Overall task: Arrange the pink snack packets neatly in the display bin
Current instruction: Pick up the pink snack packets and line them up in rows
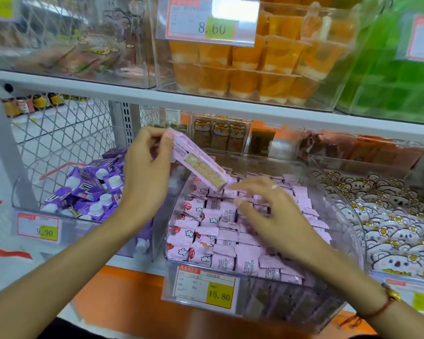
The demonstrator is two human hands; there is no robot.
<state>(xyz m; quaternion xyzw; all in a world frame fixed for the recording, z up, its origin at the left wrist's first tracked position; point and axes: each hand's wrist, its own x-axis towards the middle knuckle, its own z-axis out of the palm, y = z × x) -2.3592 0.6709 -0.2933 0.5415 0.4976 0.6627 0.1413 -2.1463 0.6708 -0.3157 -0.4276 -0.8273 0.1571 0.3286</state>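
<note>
Left hand (146,172) pinches tilted pink box (198,164) over clear bin (348,241); right hand (267,211), fingers spread, blurred, hides some pink packets (206,231).

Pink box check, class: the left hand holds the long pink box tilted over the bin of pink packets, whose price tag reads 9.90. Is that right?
Not quite. The head view shows the left hand holding the pink box tilted over the bin of pink packets, but its price tag reads 15.80.

1. I stand in a shop, at a white shelf (206,99).
2. Clear bins (348,216) of wrapped snacks fill it.
3. Price tags read 8.60 (212,28), 9.90 (44,231) and 15.80 (219,295).
</note>
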